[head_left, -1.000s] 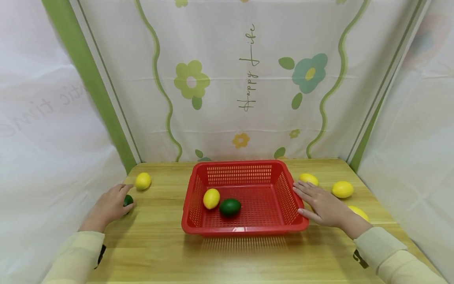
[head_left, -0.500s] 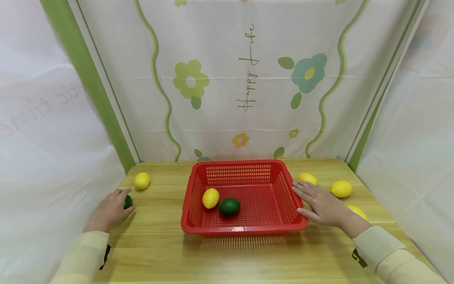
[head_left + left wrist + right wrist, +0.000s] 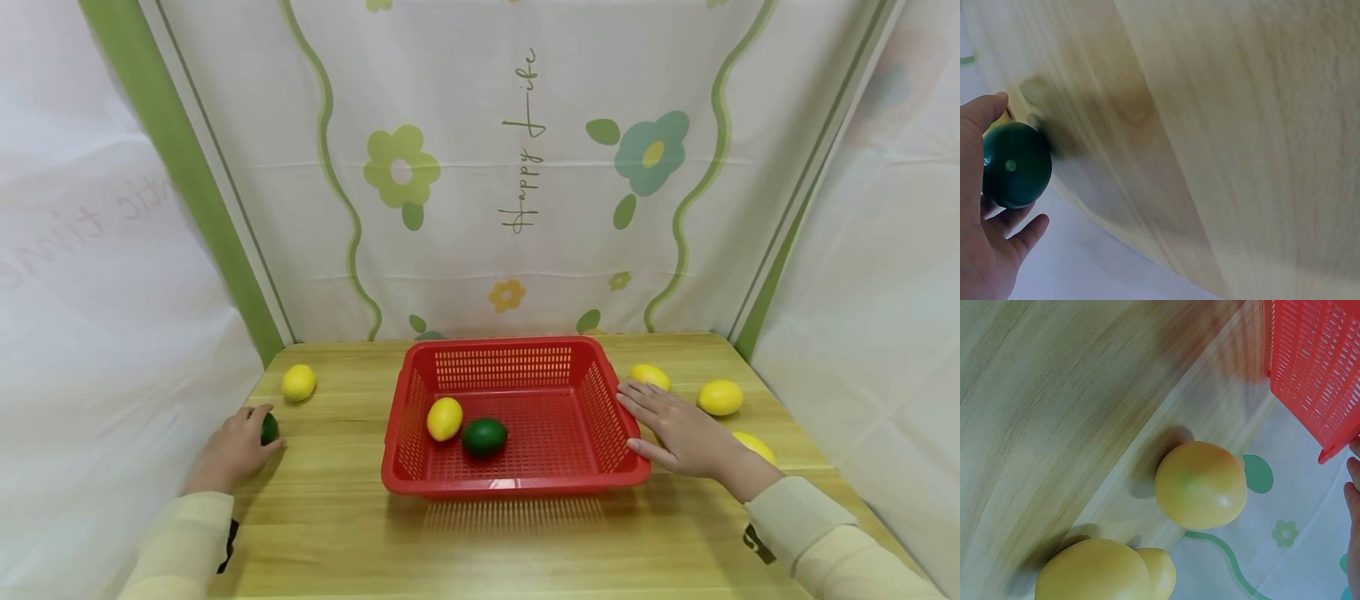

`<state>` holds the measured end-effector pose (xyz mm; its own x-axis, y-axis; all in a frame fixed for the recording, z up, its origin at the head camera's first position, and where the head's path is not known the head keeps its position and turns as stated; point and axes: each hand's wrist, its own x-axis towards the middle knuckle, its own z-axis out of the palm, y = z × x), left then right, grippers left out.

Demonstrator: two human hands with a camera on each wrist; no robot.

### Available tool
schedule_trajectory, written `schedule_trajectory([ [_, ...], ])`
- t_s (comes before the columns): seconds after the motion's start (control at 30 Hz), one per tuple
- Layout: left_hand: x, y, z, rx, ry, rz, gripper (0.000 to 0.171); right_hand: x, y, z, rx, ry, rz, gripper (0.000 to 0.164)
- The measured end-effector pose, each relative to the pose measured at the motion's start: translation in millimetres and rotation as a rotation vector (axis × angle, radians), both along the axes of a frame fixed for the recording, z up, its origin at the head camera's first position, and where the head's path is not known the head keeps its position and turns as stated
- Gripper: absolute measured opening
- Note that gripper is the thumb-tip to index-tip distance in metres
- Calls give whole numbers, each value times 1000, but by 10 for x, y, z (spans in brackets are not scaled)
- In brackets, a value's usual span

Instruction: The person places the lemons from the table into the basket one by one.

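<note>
My left hand [image 3: 232,450] is at the table's left side with its fingers and thumb around a dark green lime [image 3: 269,428]. In the left wrist view the smooth lime [image 3: 1017,165] sits between thumb and fingers, its pale stem spot facing the camera. My right hand [image 3: 686,433] lies with straight fingers on the right rim of a red plastic basket [image 3: 517,483]. Inside the basket are a yellow lemon [image 3: 445,418] and another dark green lime [image 3: 484,437]. Fingertips [image 3: 1354,469] show at the basket's rim in the right wrist view.
Beyond the left hand a lemon [image 3: 298,382] sits near the table's back left. Right of the basket lie a lemon [image 3: 649,377], a second lemon [image 3: 720,397] and a third lemon [image 3: 753,447], partly behind the right hand. Printed white curtains [image 3: 465,250] enclose the wooden table [image 3: 337,533].
The left wrist and forearm have shifted slightly right, and the fingers sit closer around the lime. My right hand stays on the rim, and the basket has not moved.
</note>
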<state>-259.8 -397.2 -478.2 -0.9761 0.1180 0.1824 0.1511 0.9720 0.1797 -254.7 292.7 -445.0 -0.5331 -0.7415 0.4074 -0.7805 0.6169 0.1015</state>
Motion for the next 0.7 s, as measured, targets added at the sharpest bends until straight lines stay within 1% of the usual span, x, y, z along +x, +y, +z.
schedule_trajectory([
  [0.27, -28, -5, -65, 4, 1, 22, 64, 7, -5, 5, -4, 2, 5, 64],
  [0.7, -37, 16, -78, 29, -12, 32, 60, 17, -10, 10, -5, 18, 9, 64],
])
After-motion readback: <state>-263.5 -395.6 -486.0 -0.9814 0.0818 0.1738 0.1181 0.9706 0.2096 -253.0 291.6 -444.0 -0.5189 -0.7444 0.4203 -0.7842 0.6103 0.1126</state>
